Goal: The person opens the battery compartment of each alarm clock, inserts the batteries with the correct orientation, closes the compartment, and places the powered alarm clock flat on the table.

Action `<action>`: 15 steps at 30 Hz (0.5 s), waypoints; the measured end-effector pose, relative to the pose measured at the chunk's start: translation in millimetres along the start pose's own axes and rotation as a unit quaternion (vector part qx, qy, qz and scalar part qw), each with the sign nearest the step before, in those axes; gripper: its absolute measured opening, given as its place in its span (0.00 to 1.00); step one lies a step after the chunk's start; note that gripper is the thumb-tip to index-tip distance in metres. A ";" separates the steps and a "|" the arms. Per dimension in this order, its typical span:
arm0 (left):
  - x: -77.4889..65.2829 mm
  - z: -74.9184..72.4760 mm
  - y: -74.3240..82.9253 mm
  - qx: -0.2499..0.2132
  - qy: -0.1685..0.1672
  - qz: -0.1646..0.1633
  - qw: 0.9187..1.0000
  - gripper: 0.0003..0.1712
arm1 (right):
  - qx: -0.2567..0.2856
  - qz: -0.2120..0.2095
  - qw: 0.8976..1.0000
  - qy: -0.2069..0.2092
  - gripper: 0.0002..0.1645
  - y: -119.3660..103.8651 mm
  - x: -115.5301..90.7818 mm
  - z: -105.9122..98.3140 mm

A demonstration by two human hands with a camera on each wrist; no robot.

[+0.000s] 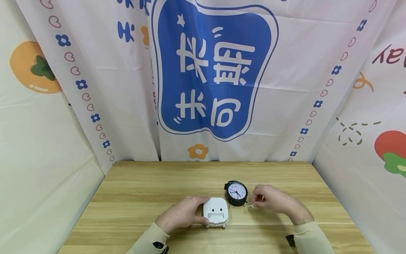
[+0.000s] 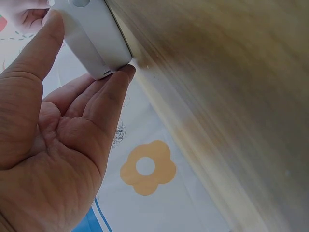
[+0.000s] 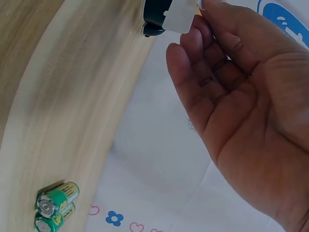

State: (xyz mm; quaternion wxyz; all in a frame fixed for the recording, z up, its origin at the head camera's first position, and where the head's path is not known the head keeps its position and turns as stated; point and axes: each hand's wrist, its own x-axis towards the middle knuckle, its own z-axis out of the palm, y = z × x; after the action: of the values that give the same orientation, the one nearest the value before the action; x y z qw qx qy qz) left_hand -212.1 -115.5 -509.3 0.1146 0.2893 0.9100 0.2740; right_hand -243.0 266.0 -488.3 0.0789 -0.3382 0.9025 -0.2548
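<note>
My left hand (image 1: 185, 213) grips a white rounded-square device (image 1: 215, 207) by its left side, thumb on the near edge and fingers at the far edge. Two black eye-like dots mark its upper face, with an uncovered battery compartment below them. Seen from the left wrist, the device (image 2: 94, 41) sits between thumb and fingertips. My right hand (image 1: 272, 200) pinches a small flat white plastic piece (image 3: 179, 17) that looks like a battery cover, held beside the clock. Between the hands lies a round black alarm clock (image 1: 236, 193), its white dial facing up.
Green batteries (image 3: 53, 203) lie on the wooden table (image 1: 152, 183) in the right wrist view; I cannot make them out in the head view. Printed white curtains (image 1: 133, 106) enclose the table at the back and sides.
</note>
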 end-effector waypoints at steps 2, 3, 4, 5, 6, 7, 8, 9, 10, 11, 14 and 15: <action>-0.2 0.2 0.2 0.000 0.000 0.001 1.000 0.53 | -0.005 0.005 1.000 -0.003 0.13 1.2 -1.4 0.5; -0.3 0.3 0.2 0.001 0.000 0.001 1.000 0.52 | -0.009 0.006 1.000 -0.003 0.13 1.6 -2.0 0.8; -0.3 0.4 0.2 0.001 0.000 0.001 1.000 0.52 | -0.013 0.008 1.000 -0.004 0.13 1.9 -2.5 1.3; -0.4 0.4 0.2 0.002 0.000 0.001 1.000 0.52 | -0.015 0.013 1.000 -0.005 0.14 2.1 -2.9 1.9; -0.6 0.5 0.3 0.002 0.000 0.000 1.000 0.52 | -0.018 0.016 1.000 -0.006 0.14 2.4 -3.2 2.6; -0.8 0.6 0.3 0.001 0.000 0.000 1.000 0.53 | -0.023 0.017 1.000 -0.006 0.14 3.0 -3.4 3.5; -0.8 0.6 0.3 0.000 0.000 -0.001 1.000 0.53 | -0.027 0.018 0.999 -0.007 0.14 3.5 -3.4 4.4; -0.9 0.6 0.4 -0.001 0.000 -0.002 1.000 0.53 | -0.030 0.020 0.999 -0.007 0.15 4.1 -3.3 5.4; -0.9 0.7 0.4 -0.002 -0.001 -0.002 1.000 0.53 | -0.033 0.020 0.999 -0.007 0.15 4.9 -3.1 6.4; -1.0 0.6 0.4 -0.003 -0.001 -0.003 1.000 0.53 | -0.037 0.020 0.999 -0.007 0.15 5.8 -2.9 7.4; -0.8 0.6 0.4 -0.003 0.000 -0.004 1.000 0.53 | -0.044 0.020 0.999 -0.009 0.15 8.5 -2.2 9.8; -0.7 0.5 0.4 -0.003 0.000 -0.004 1.000 0.53 | -0.047 0.020 0.999 -0.010 0.16 9.3 -2.1 10.3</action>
State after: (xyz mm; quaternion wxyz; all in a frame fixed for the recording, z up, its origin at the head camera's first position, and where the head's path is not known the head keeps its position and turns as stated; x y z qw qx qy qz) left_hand -211.2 -115.4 -509.5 0.1163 0.2853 0.9102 0.2767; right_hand -243.5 269.1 -502.0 0.0767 -0.3263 0.9190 -0.2074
